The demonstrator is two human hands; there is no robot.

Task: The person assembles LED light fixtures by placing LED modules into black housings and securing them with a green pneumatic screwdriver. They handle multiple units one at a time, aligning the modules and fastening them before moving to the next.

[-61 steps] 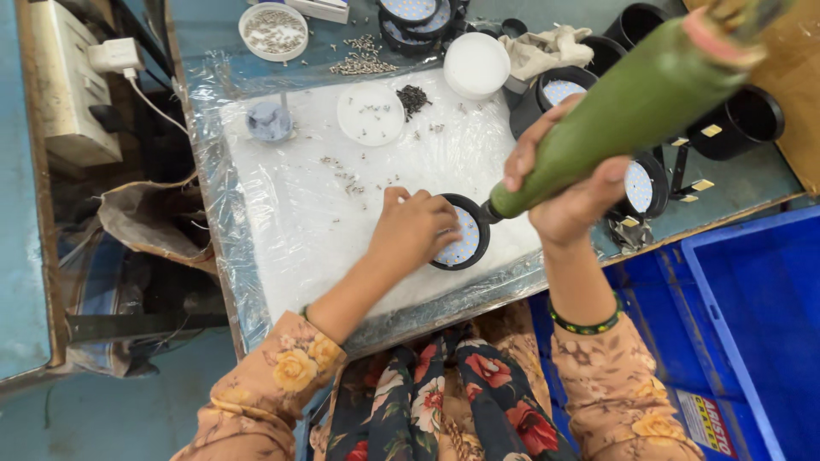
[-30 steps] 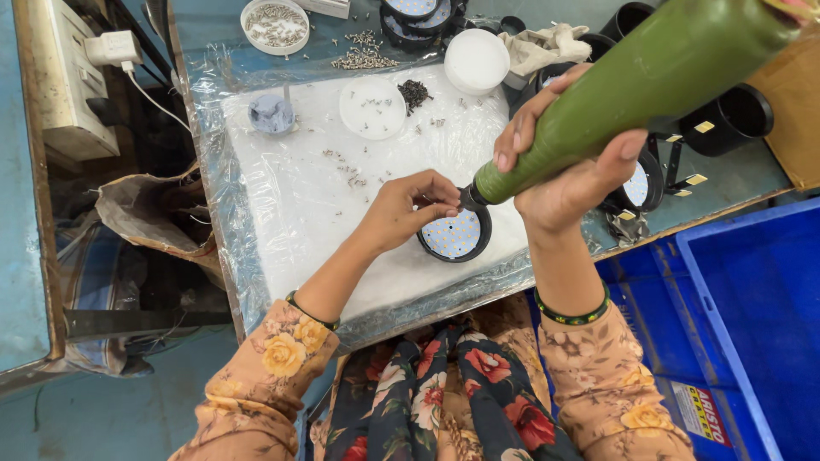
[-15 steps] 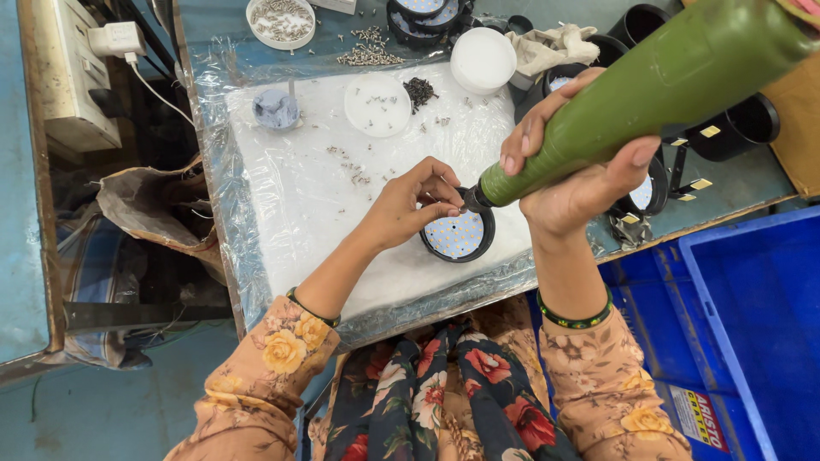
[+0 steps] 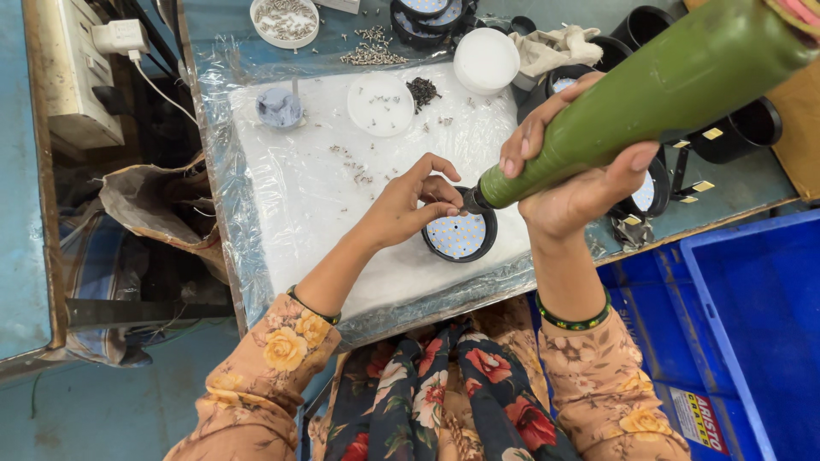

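Note:
My right hand (image 4: 574,175) grips a thick green electric screwdriver (image 4: 658,94), its tip pointing down at the rim of a round black lamp housing (image 4: 459,237) with a white disc of small light dots inside. My left hand (image 4: 408,205) rests beside the housing, thumb and fingertips pinched together right at the screwdriver's tip. Whether a screw sits between those fingers is too small to tell. The housing lies on a white foam sheet (image 4: 325,205) near the table's front edge.
Loose screws lie scattered on the foam, with a white dish of screws (image 4: 284,20), a white lid (image 4: 380,103) and a white cap (image 4: 485,60) farther back. More black housings (image 4: 735,128) stand at the right. A blue crate (image 4: 760,333) sits at the lower right, a power strip (image 4: 85,77) at the left.
My left hand has lifted off the housing's top and drawn its fingers into a pinch at the screwdriver's tip. The screwdriver has shifted slightly toward the housing's rim.

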